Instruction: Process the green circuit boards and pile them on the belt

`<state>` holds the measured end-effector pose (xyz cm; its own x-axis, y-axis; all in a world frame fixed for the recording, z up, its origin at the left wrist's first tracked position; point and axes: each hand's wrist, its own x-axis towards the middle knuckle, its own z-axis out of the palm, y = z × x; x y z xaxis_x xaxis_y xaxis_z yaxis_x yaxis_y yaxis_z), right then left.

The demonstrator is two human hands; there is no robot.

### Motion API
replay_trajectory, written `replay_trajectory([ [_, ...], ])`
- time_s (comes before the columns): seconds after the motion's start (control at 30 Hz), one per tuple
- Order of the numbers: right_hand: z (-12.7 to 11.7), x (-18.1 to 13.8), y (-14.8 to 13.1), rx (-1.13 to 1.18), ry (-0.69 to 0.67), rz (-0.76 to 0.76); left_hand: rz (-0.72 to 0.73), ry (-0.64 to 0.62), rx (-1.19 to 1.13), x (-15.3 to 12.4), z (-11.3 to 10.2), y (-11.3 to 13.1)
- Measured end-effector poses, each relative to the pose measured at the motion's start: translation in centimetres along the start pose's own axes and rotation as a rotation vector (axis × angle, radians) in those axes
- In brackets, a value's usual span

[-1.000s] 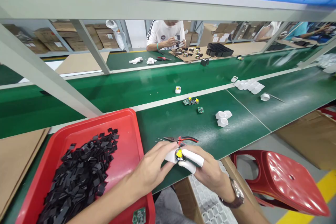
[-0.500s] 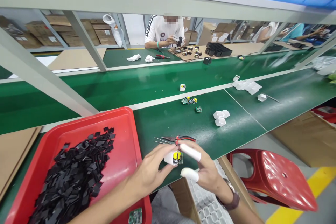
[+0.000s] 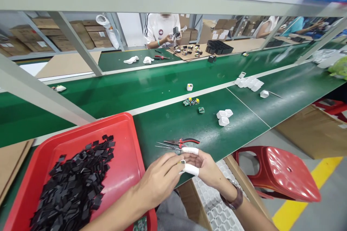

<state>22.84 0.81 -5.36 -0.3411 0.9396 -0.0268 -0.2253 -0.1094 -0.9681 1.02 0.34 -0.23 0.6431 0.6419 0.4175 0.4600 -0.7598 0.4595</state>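
My left hand (image 3: 159,175) and my right hand (image 3: 202,164) meet at the near edge of the green bench, fingers closed together around a small white housing with a yellow part (image 3: 183,162), which is mostly hidden between them. Two fingers of the right hand wear white finger cots. Red-handled pliers (image 3: 184,141) and tweezers (image 3: 165,147) lie just beyond the hands. A red tray (image 3: 127,140) heaped with small black pieces (image 3: 73,184) sits to the left.
On the bench lie loose circuit boards (image 3: 191,101), three white housings (image 3: 223,116), one housing on the belt (image 3: 189,87) and a further white cluster (image 3: 249,83). A red stool (image 3: 279,173) stands at right. A person works across the belt (image 3: 159,29).
The hands have drawn closer together and now cover the white housing, which showed its yellow part before. The view has shifted slightly rightward.
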Motion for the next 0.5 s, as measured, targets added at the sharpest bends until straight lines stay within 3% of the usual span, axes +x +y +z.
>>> replay_trajectory([
  [0.1, -2.5, -0.2, -0.3, -0.270, 0.142, -0.119, -0.032, -0.006, 0.044, 0.0, 0.5, -1.0],
  [0.23, -7.8, 0.2, -1.5, -0.841, 0.516, -0.362, -0.013, -0.064, 0.033, 0.0, 2.1, -1.5],
  [0.3, -10.8, 0.7, -2.1, -1.113, 0.648, -0.405, -0.092, -0.078, -0.068, 0.3, 2.8, -1.5],
  [0.43, -16.0, 1.7, -2.5, -1.320, 0.695, -0.342, -0.375, -0.131, -0.523, 1.7, 2.2, -2.2],
  [0.5, -17.8, 2.0, -2.3, -1.354, 0.665, -0.315, -0.463, -0.119, -0.594, 2.6, 1.0, -3.3],
])
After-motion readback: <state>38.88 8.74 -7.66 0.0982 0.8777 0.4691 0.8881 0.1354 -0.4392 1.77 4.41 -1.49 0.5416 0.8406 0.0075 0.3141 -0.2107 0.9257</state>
